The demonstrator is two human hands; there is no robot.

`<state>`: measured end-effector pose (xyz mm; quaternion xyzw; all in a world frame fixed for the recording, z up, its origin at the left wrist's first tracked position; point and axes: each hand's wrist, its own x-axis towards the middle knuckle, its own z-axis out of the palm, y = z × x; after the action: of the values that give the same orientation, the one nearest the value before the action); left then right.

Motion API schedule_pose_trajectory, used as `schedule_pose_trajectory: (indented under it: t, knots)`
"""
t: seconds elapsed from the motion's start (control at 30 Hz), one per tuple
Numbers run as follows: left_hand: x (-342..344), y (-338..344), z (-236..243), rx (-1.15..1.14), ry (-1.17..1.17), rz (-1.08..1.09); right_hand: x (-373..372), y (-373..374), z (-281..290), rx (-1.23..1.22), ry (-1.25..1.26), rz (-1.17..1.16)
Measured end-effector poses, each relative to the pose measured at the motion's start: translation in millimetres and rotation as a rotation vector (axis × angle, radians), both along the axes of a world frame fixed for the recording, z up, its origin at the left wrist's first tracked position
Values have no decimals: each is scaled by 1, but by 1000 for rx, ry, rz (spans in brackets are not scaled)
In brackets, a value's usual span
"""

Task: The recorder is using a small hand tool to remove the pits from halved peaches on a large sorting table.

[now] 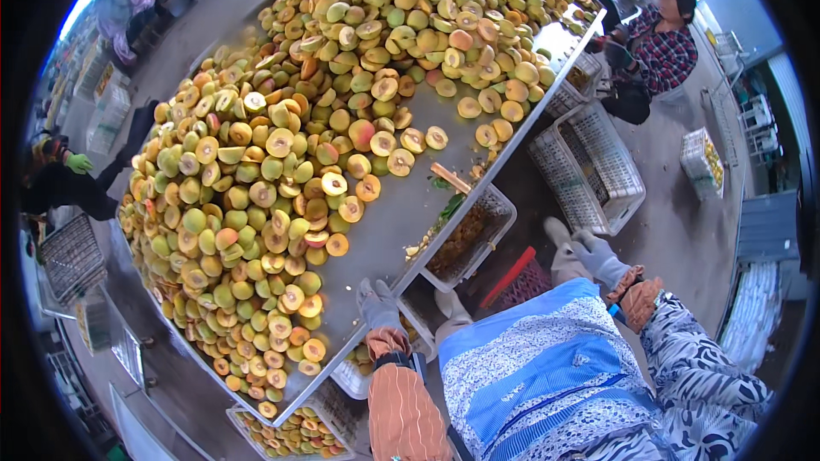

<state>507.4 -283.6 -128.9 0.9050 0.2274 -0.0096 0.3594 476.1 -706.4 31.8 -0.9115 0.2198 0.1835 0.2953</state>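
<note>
A broad heap of halved yellow-green and orange stone fruit (282,171) covers most of the metal table (380,235); pits show in some halves. My left hand (378,306), in a grey glove, rests at the table's near edge with its fingers a little apart, holding nothing visible. My right hand (600,260), also gloved, is off the table near my legs, its fingers stretched out and nothing visible in them. Farther along the edge lies a wooden stick (450,177) beside green leaves. A grey-white basket (506,235) with brown scraps sits against that edge.
A red-rimmed basket (509,277) stands by my feet. White plastic crates (628,196) sit right of the table; a crate of fruit (299,434) is below its near corner. One person in a checked shirt (662,55) sits far right; another's green-gloved hand (79,163) shows left.
</note>
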Motion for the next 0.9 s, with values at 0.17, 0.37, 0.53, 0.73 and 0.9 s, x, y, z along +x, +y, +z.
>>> schedule_pose_trajectory:
  t: [0.17, 0.37, 0.53, 0.73, 0.9]
  knots:
    - [11, -23, -2, 175, 309, 278, 108, 44, -25, 161, 45, 233]
    - [22, -30, -20, 408, 505, 190, 205, 86, -94, 61, -188, 578]
    - [25, -40, 2, 392, 377, 276, 218, 102, -154, 60, -227, 672]
    - [81, -26, -8, 526, -210, 11, 228, 94, -176, 14, -123, 672]
    - [335, -74, 30, 350, -571, -500, 229, 92, -186, -38, -160, 634]
